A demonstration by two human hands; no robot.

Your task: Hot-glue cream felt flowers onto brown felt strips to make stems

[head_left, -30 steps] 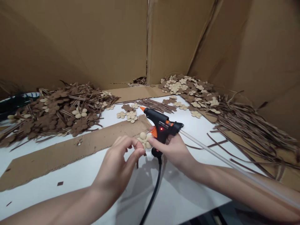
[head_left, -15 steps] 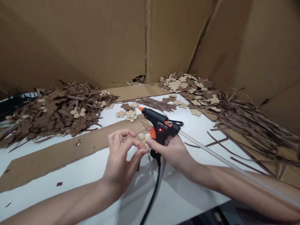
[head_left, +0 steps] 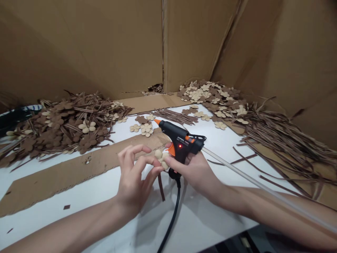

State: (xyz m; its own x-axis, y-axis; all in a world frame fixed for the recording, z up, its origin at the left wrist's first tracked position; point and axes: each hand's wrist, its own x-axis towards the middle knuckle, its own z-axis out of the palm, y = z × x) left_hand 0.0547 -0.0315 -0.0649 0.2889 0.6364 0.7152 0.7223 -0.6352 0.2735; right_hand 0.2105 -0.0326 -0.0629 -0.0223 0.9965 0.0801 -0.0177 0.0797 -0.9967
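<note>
Between my two hands is a cream flower (head_left: 163, 157), with a brown strip (head_left: 160, 188) hanging below it. My left hand (head_left: 138, 172) pinches the flower's left side between thumb and index finger, the other fingers loosely curled. My right hand (head_left: 196, 172) is wrapped round the handle of a black and orange glue gun (head_left: 175, 133), its thumb against the flower's right side. The gun's red light is lit and its orange tip points up and left. A long clear glue stick (head_left: 237, 170) sticks out of its back.
A mixed heap of flowers and strips (head_left: 60, 126) lies left. A flower pile (head_left: 210, 96) and a strip bundle (head_left: 284, 137) are at the right. A cardboard strip (head_left: 65, 172) crosses the white table (head_left: 105, 225). Cardboard walls (head_left: 105, 45) stand behind.
My left hand has shifted slightly left, and more of the cream flower shows. The brown strip hanging beneath it is now visible over a greater length. The glue gun has barely moved.
</note>
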